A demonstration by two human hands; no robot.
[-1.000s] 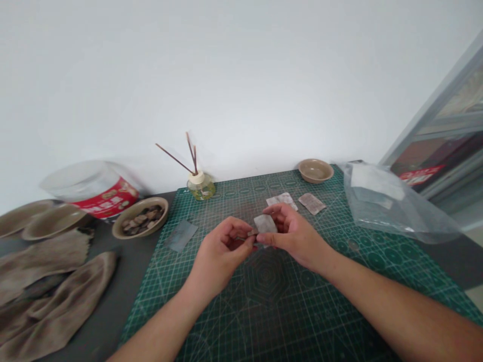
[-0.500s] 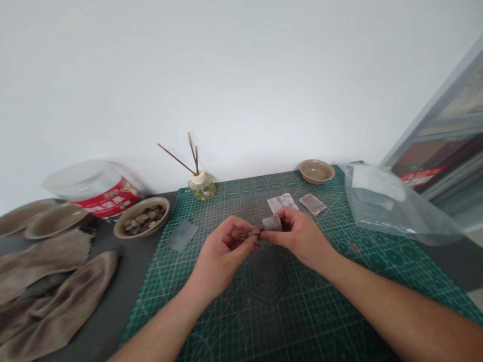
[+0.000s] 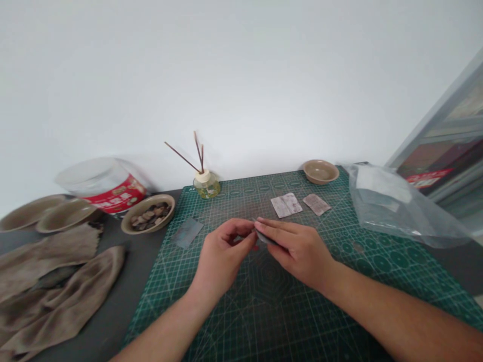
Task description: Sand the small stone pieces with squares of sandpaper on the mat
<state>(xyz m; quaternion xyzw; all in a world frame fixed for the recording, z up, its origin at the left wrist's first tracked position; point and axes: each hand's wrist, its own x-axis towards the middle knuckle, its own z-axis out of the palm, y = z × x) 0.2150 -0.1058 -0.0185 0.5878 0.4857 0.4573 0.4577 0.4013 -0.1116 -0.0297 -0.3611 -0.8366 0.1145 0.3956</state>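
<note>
Over the middle of the green cutting mat [image 3: 226, 311] my two hands meet at the fingertips. My left hand [image 3: 225, 247] is closed in a pinch on a small brown stone-like piece, now mostly hidden by the fingers. Pressed against it by my right hand [image 3: 298, 246] is a thin grey sheet [image 3: 265, 238], which looks like sandpaper; the fingers lie over its top. Beyond the hands lie a whitish creased square [image 3: 286, 205] and a brownish-grey sheet [image 3: 316, 204]. A grey-blue sheet [image 3: 187, 233] rests on the mat to the left.
At left are a bowl of pebbles [image 3: 148, 215], other tan bowls [image 3: 68, 215], a red-labelled plastic tub [image 3: 105, 186] and a brown cloth [image 3: 83, 301]. A reed diffuser [image 3: 207, 184] and tan bowl [image 3: 320, 172] stand near the wall. A clear plastic bag [image 3: 396, 206] lies right.
My right hand has turned over and brought the grey sheet flat against the piece in my left hand. The sheet stood up curled before. The view has shifted slightly.
</note>
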